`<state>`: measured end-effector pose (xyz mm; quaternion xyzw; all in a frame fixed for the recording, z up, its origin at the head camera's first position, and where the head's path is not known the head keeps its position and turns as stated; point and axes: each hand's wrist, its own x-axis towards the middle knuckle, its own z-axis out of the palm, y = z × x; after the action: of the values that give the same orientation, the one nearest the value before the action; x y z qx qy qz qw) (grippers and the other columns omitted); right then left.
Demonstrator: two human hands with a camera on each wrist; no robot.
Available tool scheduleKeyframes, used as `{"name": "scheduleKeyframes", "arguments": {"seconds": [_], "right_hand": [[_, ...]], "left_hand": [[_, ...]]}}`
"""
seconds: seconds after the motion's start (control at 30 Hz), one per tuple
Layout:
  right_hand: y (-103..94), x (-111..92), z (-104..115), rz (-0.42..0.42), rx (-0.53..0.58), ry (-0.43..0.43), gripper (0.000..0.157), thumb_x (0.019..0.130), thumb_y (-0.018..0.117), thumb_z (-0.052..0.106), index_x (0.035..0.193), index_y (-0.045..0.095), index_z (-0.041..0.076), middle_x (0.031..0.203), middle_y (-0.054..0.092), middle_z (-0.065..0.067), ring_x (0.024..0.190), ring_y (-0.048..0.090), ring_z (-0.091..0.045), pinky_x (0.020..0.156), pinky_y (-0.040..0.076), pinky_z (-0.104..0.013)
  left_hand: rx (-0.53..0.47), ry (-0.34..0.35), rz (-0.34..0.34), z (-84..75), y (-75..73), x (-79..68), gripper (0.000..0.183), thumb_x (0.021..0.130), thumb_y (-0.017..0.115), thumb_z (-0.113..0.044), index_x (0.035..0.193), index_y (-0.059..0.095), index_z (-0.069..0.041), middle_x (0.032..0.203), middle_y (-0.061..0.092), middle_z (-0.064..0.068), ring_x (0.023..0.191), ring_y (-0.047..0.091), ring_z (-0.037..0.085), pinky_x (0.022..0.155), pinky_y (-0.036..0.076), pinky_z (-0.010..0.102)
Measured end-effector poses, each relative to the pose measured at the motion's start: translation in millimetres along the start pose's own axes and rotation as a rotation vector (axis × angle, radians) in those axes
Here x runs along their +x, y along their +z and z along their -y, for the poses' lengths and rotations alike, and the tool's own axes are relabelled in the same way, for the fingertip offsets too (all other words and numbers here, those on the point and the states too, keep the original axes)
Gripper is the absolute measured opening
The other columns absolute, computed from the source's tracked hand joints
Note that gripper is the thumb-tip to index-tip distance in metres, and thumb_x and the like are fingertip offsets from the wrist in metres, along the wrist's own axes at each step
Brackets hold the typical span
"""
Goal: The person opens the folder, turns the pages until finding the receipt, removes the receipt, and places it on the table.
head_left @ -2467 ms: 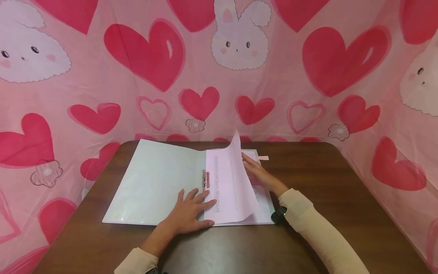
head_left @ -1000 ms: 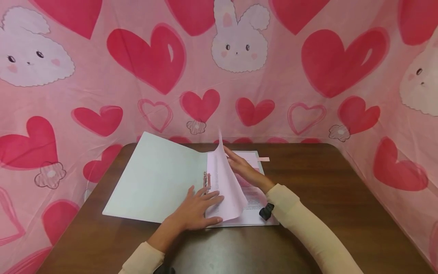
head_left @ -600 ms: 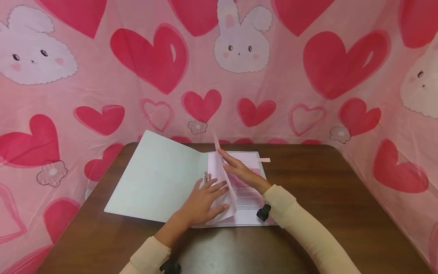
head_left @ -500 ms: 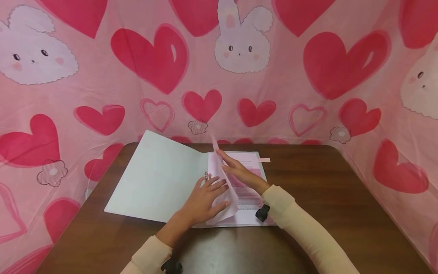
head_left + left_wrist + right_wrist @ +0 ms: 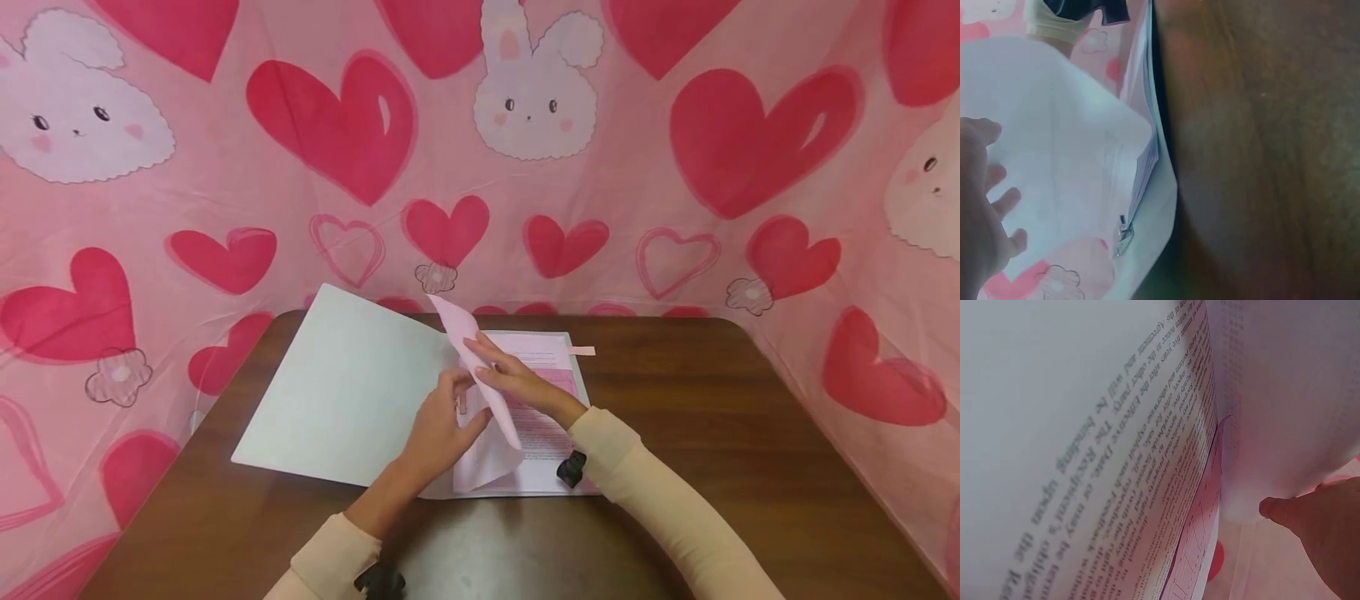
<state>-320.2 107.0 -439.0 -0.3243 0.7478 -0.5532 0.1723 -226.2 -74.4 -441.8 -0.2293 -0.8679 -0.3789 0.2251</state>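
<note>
Folder (image 5: 337, 392), pale, spread on brown tabletop (image 5: 712, 400); wood runs on rightward and nearside, far edge close behind. Page (image 5: 504, 433), raised, curled above printed sheet (image 5: 543, 433). Right hand (image 5: 525, 385): fingers straight, against page. Left hand (image 5: 437, 429): unclenched, fingers bent, thumb apart; contact unclear.

I see the far cloth (image 5: 615, 187) in pink, patterned with red hearts (image 5: 447, 229) and white rabbits (image 5: 536, 117); the table (image 5: 690, 400) wood-grained brown; the left cover (image 5: 345, 392) pale grey-green; the raised sheet (image 5: 454, 317) pale pink; the right page (image 5: 542, 477) black-printed with a pink block (image 5: 564, 381); sleeves (image 5: 675, 504) cream.
</note>
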Motion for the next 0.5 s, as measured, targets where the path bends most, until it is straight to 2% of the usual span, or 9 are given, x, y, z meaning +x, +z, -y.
{"name": "scheduleKeyframes", "arguments": {"seconds": [0.1, 0.17, 0.27, 0.4, 0.5], "right_hand": [[0.4, -0.7, 0.2, -0.002, 0.004, 0.014, 0.063, 0.103, 0.048, 0.028, 0.162, 0.027, 0.019, 0.175, -0.003, -0.006, 0.162, -0.001, -0.038, 0.124, 0.014, -0.071], [0.3, -1.1, 0.4, -0.003, 0.004, 0.022, 0.064, 0.103, 0.05, 0.029, 0.162, 0.027, 0.019, 0.175, -0.003, -0.007, 0.161, -0.001, -0.038, 0.124, 0.014, -0.07], [0.0, -1.8, 1.0, -0.007, -0.003, 0.02, 0.064, 0.104, 0.051, 0.029, 0.162, 0.026, 0.018, 0.174, -0.003, -0.01, 0.161, -0.003, -0.039, 0.124, 0.011, -0.07], [-0.6, -2.8, 0.9, -0.002, -0.02, 0.023, 0.066, 0.104, 0.052, 0.031, 0.162, 0.025, 0.019, 0.174, -0.004, -0.01, 0.161, -0.004, -0.04, 0.123, 0.01, -0.071], [-0.5, -3.4, -0.8, 0.017, -0.026, 0.018, 0.068, 0.103, 0.053, 0.034, 0.163, 0.023, 0.019, 0.174, -0.006, -0.011, 0.161, -0.004, -0.041, 0.123, 0.014, -0.072]], "left_hand": [[-0.025, -0.047, 0.0, 0.0, -4.1, 3.5, 0.079, 0.085, 0.078, -0.018, 0.149, 0.034, -0.001, 0.131, 0.071, 0.018, 0.108, 0.072, 0.033, 0.088, 0.06, 0.048], [-0.032, -0.065, 0.011, 0.5, -7.9, 6.9, 0.086, 0.085, 0.077, -0.018, 0.155, 0.029, -0.004, 0.133, 0.069, 0.02, 0.114, 0.071, 0.036, 0.093, 0.059, 0.054], [-0.089, -0.077, 0.037, 2.5, -12.8, 13.0, 0.082, 0.088, 0.069, -0.012, 0.159, 0.029, -0.009, 0.142, 0.062, 0.022, 0.122, 0.067, 0.039, 0.101, 0.055, 0.057], [-0.298, -0.131, 0.09, 3.5, -17.1, 19.3, 0.069, 0.093, 0.052, -0.002, 0.159, 0.033, -0.009, 0.163, 0.038, 0.02, 0.129, 0.062, 0.045, 0.1, 0.055, 0.056], [-0.405, -0.19, 0.104, 1.4, -18.8, 23.3, 0.062, 0.099, 0.049, -0.007, 0.159, 0.034, -0.009, 0.169, 0.022, 0.02, 0.132, 0.057, 0.05, 0.1, 0.054, 0.059]]}}
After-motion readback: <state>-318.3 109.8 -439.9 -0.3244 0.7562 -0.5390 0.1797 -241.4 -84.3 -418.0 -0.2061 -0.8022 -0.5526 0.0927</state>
